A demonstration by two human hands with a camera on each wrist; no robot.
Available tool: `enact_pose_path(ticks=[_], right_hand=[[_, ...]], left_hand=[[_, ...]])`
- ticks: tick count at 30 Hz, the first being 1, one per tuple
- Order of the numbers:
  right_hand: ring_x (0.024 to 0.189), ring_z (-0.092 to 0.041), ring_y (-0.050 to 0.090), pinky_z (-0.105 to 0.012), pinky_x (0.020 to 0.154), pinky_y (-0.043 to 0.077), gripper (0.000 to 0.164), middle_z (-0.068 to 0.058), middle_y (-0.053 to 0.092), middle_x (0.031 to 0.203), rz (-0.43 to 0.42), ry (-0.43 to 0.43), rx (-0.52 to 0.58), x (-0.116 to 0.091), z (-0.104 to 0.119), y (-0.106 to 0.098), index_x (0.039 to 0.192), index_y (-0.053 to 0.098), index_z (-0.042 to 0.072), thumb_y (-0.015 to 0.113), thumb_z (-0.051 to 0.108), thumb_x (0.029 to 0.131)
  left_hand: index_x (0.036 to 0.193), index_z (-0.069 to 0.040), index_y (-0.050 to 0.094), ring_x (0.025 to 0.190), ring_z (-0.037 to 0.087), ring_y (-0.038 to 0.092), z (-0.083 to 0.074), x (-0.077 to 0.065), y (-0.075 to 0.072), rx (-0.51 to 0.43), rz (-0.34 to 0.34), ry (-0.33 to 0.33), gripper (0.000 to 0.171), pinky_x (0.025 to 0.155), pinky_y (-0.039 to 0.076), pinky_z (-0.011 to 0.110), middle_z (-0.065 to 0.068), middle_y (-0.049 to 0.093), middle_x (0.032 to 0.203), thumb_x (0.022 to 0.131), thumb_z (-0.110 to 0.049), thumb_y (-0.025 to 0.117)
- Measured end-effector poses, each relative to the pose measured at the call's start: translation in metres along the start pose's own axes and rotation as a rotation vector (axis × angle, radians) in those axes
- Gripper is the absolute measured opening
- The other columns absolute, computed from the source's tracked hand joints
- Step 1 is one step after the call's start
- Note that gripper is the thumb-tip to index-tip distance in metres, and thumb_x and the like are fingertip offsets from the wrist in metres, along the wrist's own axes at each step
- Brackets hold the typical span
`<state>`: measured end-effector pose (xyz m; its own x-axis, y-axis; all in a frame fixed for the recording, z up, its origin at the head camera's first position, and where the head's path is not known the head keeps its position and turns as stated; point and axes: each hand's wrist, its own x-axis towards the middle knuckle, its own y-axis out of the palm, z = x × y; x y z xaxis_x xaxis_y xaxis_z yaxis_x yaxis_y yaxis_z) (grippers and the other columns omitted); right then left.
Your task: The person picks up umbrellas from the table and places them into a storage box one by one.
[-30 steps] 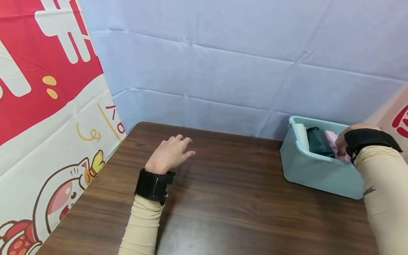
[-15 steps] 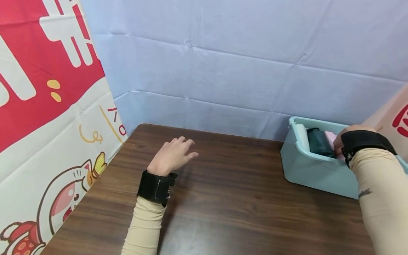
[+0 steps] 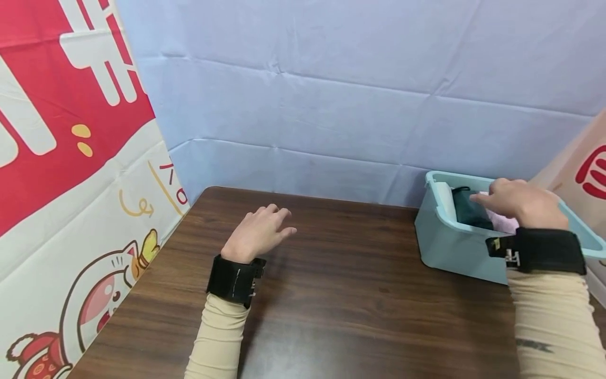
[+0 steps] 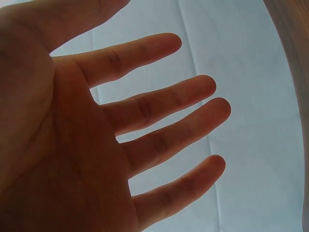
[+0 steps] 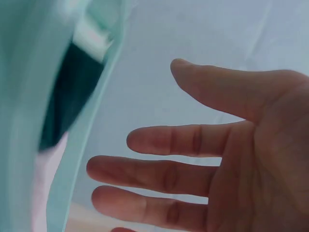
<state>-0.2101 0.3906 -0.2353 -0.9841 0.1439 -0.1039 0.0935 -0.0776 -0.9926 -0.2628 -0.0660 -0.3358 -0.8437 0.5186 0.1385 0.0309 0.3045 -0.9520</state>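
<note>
My right hand (image 3: 527, 202) hovers over the light blue bin (image 3: 464, 250) at the right of the table, holding nothing. In the right wrist view its fingers (image 5: 178, 176) are straight and spread beside the bin's rim. Inside the bin stand a white item (image 3: 445, 200), a dark green folded bundle (image 3: 470, 209) with a black loop, and a pink cloth (image 3: 503, 221) partly hidden behind the hand. My left hand (image 3: 255, 234) is held over the left part of the table, its fingers spread and its palm bare in the left wrist view.
The dark brown wooden table (image 3: 341, 295) runs up to a pale blue cloth backdrop (image 3: 293, 105). A printed red and white sheet (image 3: 57, 184) hangs along the left side, and another printed sheet (image 3: 579, 168) stands right of the bin.
My right hand has come up out of the bin, leaving the pink cloth inside, and its fingers have straightened. My left hand has barely moved.
</note>
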Motion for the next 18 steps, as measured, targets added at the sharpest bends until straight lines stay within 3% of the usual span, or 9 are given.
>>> enact_pose_path(ticks=[5, 12, 15, 18], right_hand=[[0.059, -0.023, 0.045, -0.037, 0.054, 0.032, 0.05, -0.002, 0.04, 0.061, -0.095, -0.085, 0.048, -0.007, 0.021, 0.016, 0.067, 0.048, 0.011, 0.052, 0.045, 0.104], [0.068, -0.029, 0.053, -0.041, 0.052, 0.036, 0.044, -0.009, 0.055, 0.073, -0.332, -0.124, 0.113, -0.027, 0.056, 0.037, 0.097, 0.061, -0.002, 0.056, 0.041, 0.103], [0.063, -0.026, 0.053, -0.039, 0.05, 0.036, 0.036, -0.006, 0.057, 0.068, -0.467, -0.197, 0.134, -0.031, 0.073, 0.048, 0.097, 0.065, -0.004, 0.063, 0.032, 0.101], [0.058, -0.022, 0.05, -0.037, 0.049, 0.036, 0.031, -0.002, 0.056, 0.063, -0.535, -0.248, 0.177, -0.035, 0.087, 0.062, 0.096, 0.067, -0.004, 0.066, 0.026, 0.099]], left_hand=[[0.138, -0.006, 0.059, 0.121, 0.033, 0.057, 0.001, 0.002, 0.001, -0.003, -0.007, 0.009, 0.045, 0.099, 0.045, 0.051, 0.015, 0.059, 0.133, 0.103, -0.036, 0.061], [0.137, -0.008, 0.06, 0.121, 0.033, 0.057, 0.002, 0.002, 0.004, -0.011, -0.006, 0.011, 0.044, 0.099, 0.045, 0.052, 0.014, 0.059, 0.133, 0.102, -0.035, 0.061], [0.136, -0.008, 0.061, 0.12, 0.033, 0.058, 0.003, 0.003, 0.005, -0.003, -0.022, 0.02, 0.043, 0.098, 0.045, 0.051, 0.013, 0.06, 0.132, 0.102, -0.035, 0.062], [0.134, -0.009, 0.062, 0.118, 0.032, 0.059, 0.002, 0.004, 0.007, 0.001, -0.033, 0.04, 0.04, 0.096, 0.046, 0.051, 0.012, 0.061, 0.13, 0.102, -0.033, 0.062]])
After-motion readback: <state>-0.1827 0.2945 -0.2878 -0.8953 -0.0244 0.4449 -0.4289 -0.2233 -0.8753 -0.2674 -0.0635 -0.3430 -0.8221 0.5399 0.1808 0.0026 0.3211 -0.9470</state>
